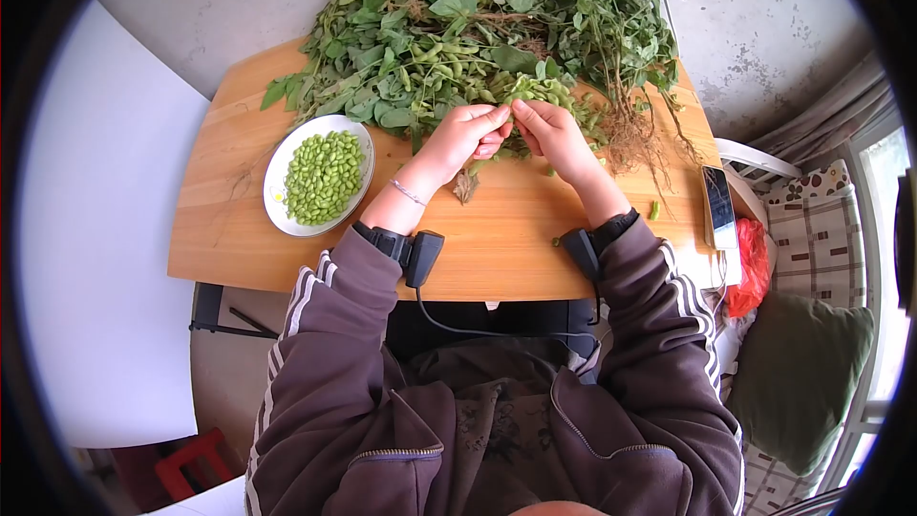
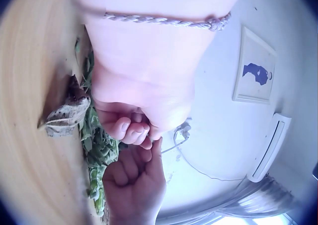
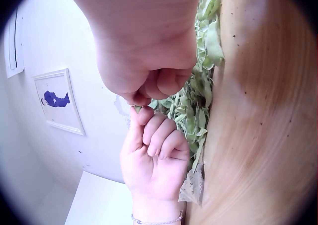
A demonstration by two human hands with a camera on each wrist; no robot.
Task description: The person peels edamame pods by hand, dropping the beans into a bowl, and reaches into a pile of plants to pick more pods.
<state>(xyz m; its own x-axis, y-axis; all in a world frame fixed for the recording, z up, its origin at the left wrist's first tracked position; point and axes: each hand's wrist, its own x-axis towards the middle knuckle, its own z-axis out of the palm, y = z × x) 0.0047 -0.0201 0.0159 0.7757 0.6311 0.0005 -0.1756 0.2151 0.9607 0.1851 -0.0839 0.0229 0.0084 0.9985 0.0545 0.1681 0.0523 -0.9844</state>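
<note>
Because a broad mound of shelled beans (image 1: 325, 177) covers most of the white plate (image 1: 275, 167) at the left, I judge the work to be well under way, though not finished. Next across my view, the left hand (image 1: 463, 139) pinches a small green piece (image 3: 138, 108), probably a pod, between thumb and forefinger, its other fingers curled in. A dry leaf (image 1: 466, 185) lies on the table (image 1: 420, 263) just below that hand. The right hand (image 1: 557, 137) pinches the same piece, its fingertips meeting the left's in front of the plants. Behind both hands I see a big heap of leafy plants (image 1: 382, 48) with pods (image 1: 435, 62) among the stems, so I reckon plenty is left. I cannot tell whether the pale green pile (image 1: 540, 88) is full pods or empty shells. Farther right, one loose pod (image 1: 654, 210) lies apart, near the phone (image 1: 719, 207).
</note>
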